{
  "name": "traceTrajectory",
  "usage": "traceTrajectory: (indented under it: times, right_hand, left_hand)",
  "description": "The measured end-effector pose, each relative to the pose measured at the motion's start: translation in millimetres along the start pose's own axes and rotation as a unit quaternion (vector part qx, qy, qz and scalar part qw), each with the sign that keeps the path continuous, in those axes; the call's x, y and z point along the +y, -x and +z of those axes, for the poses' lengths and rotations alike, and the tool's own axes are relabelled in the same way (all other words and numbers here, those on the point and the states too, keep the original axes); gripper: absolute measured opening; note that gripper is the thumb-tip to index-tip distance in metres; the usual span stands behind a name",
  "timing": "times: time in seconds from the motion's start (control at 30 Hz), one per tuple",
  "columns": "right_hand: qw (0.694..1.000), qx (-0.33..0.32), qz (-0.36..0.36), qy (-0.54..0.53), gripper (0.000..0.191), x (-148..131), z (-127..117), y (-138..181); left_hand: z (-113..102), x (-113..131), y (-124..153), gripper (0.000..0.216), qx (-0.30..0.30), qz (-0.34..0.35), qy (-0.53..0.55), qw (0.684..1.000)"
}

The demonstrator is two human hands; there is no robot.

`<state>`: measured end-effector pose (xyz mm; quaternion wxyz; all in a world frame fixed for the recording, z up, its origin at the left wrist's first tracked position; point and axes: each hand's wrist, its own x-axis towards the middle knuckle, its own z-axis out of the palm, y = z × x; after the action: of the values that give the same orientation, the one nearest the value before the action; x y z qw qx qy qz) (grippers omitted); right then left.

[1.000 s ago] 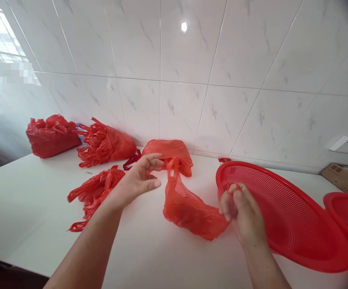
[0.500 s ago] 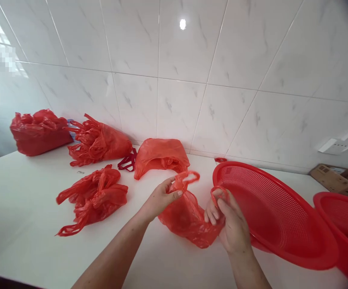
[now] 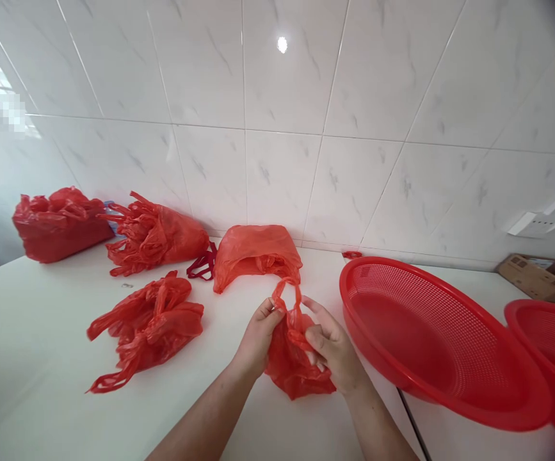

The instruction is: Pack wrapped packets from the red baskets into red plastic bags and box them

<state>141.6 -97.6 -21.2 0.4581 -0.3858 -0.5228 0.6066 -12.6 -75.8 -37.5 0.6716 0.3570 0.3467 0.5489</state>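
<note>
Between my hands is a thin red plastic bag [image 3: 289, 371], its loop handles up and its body hanging at the white table. My left hand [image 3: 260, 333] pinches it by the upper left, near one handle. On the other side my right hand [image 3: 332, 349] grips the second handle part, thumb and fingers closed and the index finger reaching toward the loop. Just behind the hands lies a rounded red plastic bag [image 3: 258, 246] with its opening facing me. To the left rests a crumpled red plastic bag [image 3: 155, 323] with handles spread out.
A large red plastic basket [image 3: 416, 333] leans at the right, and a second red basket [image 3: 546, 333] stands past it. Behind are a cardboard box [image 3: 536, 278] and a wall socket [image 3: 536, 224]. Along the tiled wall sit two bundles of red bags [image 3: 61, 224] at the left.
My right hand has moved left, close to my left hand, bringing the bag's handles together. The bag's body is now gathered narrower. The view has shifted slightly.
</note>
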Motion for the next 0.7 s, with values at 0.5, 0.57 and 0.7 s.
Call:
traceTrajectory:
  times: [0.5, 0.57, 0.7]
  right_hand:
    - [0.990, 0.126, 0.036, -0.048, 0.034, 28.4, -3.5, -15.5]
    - [0.991, 0.121, 0.040, -0.051, 0.033, 28.4, -3.5, -15.0]
    - [0.995, 0.062, 0.022, -0.075, 0.027, 27.8, -4.9, -11.2]
  left_hand:
    - [-4.2, -12.1, 13.5, 0.041, -0.008, 0.236, -0.410, 0.881]
    - [-3.3, -10.2, 13.6, 0.035, -0.047, 0.241, -0.436, 0.866]
    - [-4.6, -11.2, 8.5, 0.018, -0.030, 0.184, -0.436, 0.881]
